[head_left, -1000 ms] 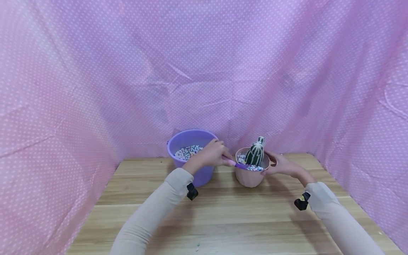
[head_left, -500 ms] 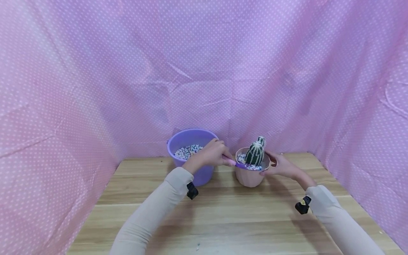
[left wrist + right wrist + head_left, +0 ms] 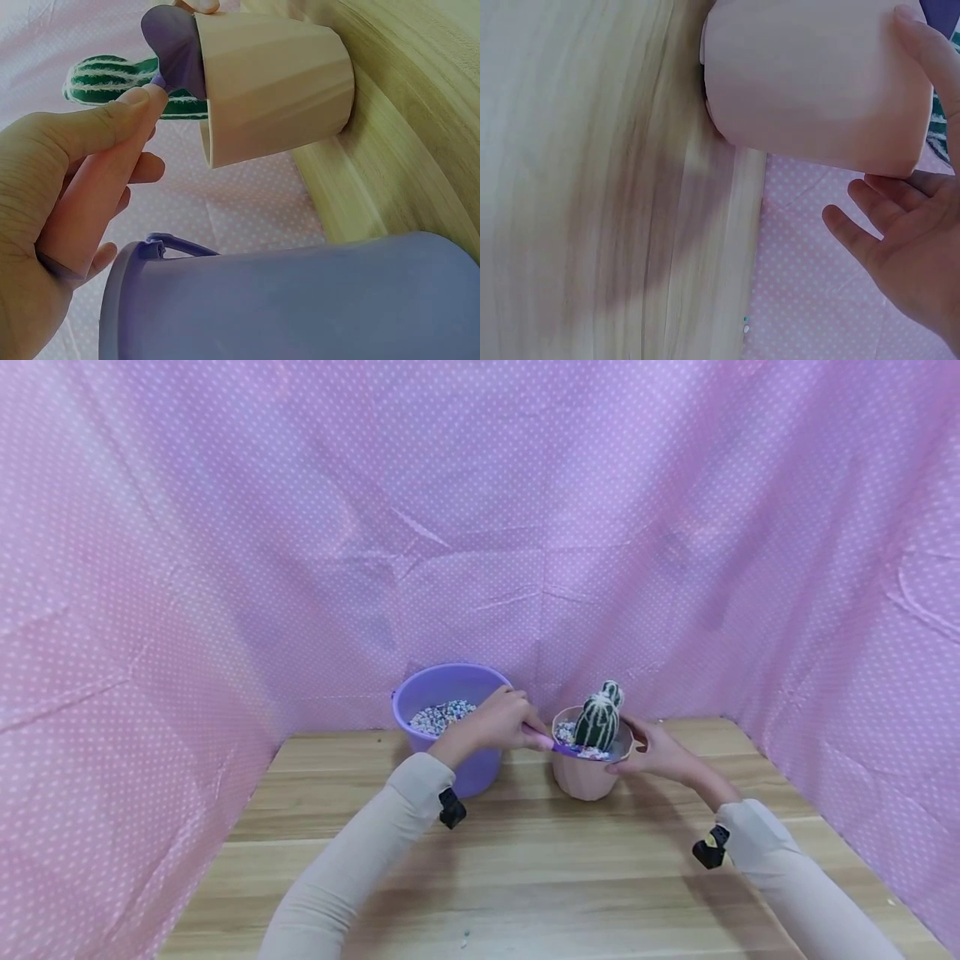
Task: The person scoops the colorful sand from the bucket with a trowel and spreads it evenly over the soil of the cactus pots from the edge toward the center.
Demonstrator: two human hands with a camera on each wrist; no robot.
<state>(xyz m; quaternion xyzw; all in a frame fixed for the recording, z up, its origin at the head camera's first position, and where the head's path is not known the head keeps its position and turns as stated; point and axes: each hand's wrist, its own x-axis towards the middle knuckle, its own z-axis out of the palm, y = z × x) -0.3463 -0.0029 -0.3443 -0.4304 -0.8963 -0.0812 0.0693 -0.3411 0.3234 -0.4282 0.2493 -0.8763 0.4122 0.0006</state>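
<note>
One scoop (image 3: 112,174) at one pot (image 3: 277,82)

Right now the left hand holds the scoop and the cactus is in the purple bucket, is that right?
Not quite: the cactus is in the pink pot, not the purple bucket, as the head view shows. The left hand does hold the scoop.

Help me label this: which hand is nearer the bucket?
Left. The left hand is just beside the bucket; the right hand is farther right, holding the pot.
</note>
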